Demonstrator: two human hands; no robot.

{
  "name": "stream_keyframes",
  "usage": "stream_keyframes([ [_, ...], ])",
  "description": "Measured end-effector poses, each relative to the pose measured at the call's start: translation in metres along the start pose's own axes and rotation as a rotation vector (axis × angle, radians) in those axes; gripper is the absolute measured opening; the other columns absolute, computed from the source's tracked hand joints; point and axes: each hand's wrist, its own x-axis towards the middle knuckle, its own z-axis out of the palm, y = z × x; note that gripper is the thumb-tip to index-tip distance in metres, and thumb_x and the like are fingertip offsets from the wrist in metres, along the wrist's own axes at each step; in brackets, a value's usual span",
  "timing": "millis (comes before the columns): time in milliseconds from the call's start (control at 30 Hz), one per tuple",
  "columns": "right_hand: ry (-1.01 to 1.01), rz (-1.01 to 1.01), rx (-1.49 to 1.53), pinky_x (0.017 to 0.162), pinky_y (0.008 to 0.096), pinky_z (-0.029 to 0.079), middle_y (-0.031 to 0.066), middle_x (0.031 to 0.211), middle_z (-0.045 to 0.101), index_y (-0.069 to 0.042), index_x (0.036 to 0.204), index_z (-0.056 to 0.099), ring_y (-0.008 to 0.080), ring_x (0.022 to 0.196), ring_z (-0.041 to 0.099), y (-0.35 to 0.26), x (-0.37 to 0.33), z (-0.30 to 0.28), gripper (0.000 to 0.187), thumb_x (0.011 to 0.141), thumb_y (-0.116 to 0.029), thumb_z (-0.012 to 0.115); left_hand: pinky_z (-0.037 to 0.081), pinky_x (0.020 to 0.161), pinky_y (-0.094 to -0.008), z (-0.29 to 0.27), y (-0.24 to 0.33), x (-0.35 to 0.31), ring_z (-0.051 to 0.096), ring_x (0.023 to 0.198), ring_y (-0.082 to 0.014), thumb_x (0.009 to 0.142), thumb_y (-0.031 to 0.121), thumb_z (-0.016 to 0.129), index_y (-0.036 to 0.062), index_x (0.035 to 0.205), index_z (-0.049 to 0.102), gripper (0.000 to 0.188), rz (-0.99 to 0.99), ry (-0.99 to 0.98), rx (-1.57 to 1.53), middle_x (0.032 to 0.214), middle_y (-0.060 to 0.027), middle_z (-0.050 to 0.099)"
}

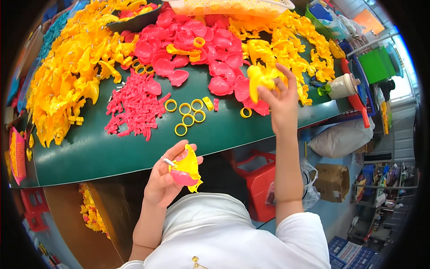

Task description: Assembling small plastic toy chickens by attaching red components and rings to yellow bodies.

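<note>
Close to my body, my left hand (163,181) is closed round a curved plastic piece (191,163), yellow with pink shell-like parts in it. A short silver metal pin (168,162) sticks out of its side by my thumb. Over the far right of the table, my right hand (283,101) grips a yellow plastic part (260,80) between thumb and fingers. That part is somewhat blurred, and its exact shape is hard to make out. Beneath and around it lie pink plastic shells (219,85) and a heap of yellow plastic parts (291,49).
The green table (148,154) bears another yellow heap (67,76) at left, small pink pieces (136,103) and several yellow rings (188,119). A white basket (233,6) stands at the back. Below are a red stool (260,197) and a cardboard box (85,228) holding yellow parts.
</note>
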Motion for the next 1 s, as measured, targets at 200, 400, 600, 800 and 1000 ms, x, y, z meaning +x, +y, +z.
stream_keyframes([
  [200,-0.014,-0.192,-0.364,0.082,0.0342,0.051,0.0098,0.103,0.064,-0.004,0.108,0.063,0.0245,0.097,0.061,0.031,-0.096,0.023,0.042,0.070,-0.002,0.081,0.049,0.099,-0.0418,0.000,-0.004,-0.002,0.049,0.127,-0.0347,0.076,0.018,0.077,-0.0006,0.143,0.036,0.081,-0.029,0.025,0.014,0.142,-0.0159,0.043],
  [400,-0.052,-0.513,-1.120,0.080,0.0362,0.039,0.0049,0.099,0.057,-0.008,0.099,0.067,0.0263,0.094,0.045,0.026,-0.101,0.018,0.042,0.064,-0.025,0.085,0.049,0.099,-0.0420,-0.001,0.000,-0.003,0.050,0.126,-0.0350,0.076,0.017,0.076,0.0000,0.143,0.036,0.080,0.004,0.034,0.031,0.142,-0.0183,0.043],
  [600,-0.539,-0.498,-1.176,0.096,0.0419,0.043,0.0088,0.121,0.054,-0.008,0.113,0.063,0.0330,0.117,0.047,-0.020,-0.071,0.012,0.047,0.068,-0.004,0.075,0.052,0.093,-0.0389,0.005,0.002,-0.004,0.054,0.120,-0.0371,0.085,0.031,0.070,-0.0023,0.143,0.034,0.076,0.017,0.047,0.134,0.141,-0.0248,0.042],
  [800,-0.850,-0.543,-1.034,0.100,0.0420,0.041,0.0060,0.122,0.059,-0.009,0.122,0.061,0.0329,0.119,0.049,-0.004,-0.038,0.015,0.050,0.073,-0.006,0.071,0.049,0.098,-0.0395,0.006,0.005,-0.004,0.052,0.123,-0.0354,0.085,0.025,0.070,-0.0021,0.144,0.033,0.075,-0.001,0.074,0.063,0.143,-0.0221,0.041],
  [1000,-0.591,-0.152,-0.378,0.079,0.0294,0.045,0.0108,0.099,0.059,0.002,0.120,0.064,0.0200,0.088,0.058,-0.013,-0.079,0.046,0.064,0.066,-0.027,0.083,0.045,0.103,-0.0414,0.013,0.008,-0.007,0.050,0.127,-0.0311,0.073,0.015,0.080,-0.0019,0.144,0.035,0.086,0.135,0.135,0.356,0.145,-0.0186,0.041],
])
